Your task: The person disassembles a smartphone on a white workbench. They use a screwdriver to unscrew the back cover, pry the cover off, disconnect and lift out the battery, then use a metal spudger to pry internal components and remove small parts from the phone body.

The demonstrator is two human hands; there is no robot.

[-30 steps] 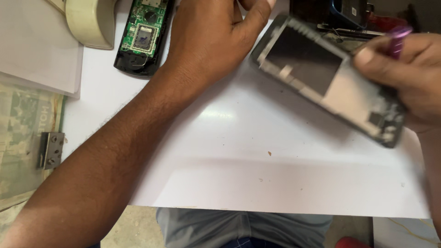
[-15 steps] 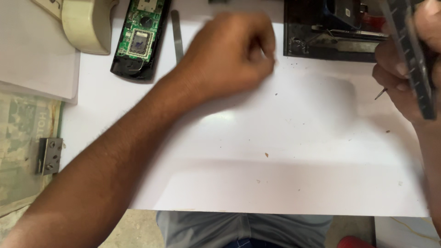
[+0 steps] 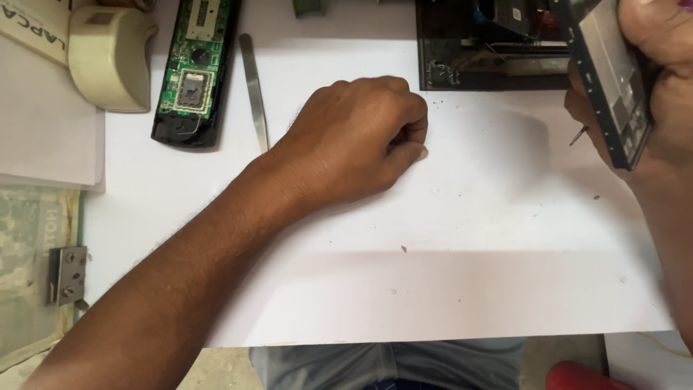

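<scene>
A: Right hand [image 3: 660,79] grips the phone frame [image 3: 606,79] upright at top right, edge toward the camera. I'd say that's to inspect it. A thin tool tip [image 3: 577,135] pokes out below.

B: Left hand [image 3: 361,137]?

A: Loose fist, knuckles down on the white sheet [image 3: 469,289], pinching at something. Can't tell what, if anything.

B: Nearby?

A: Tweezers [image 3: 254,90] and a bare circuit board [image 3: 195,72], just left of the fist.

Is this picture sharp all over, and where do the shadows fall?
Head view: mostly sharp. The left hand, the green circuit board and the metal tweezers are crisp, while the right hand and the dark phone frame at the edge look slightly soft. Light is even and glare-free on the white sheet; soft shadows lie under the left hand and left of the frame.
</scene>
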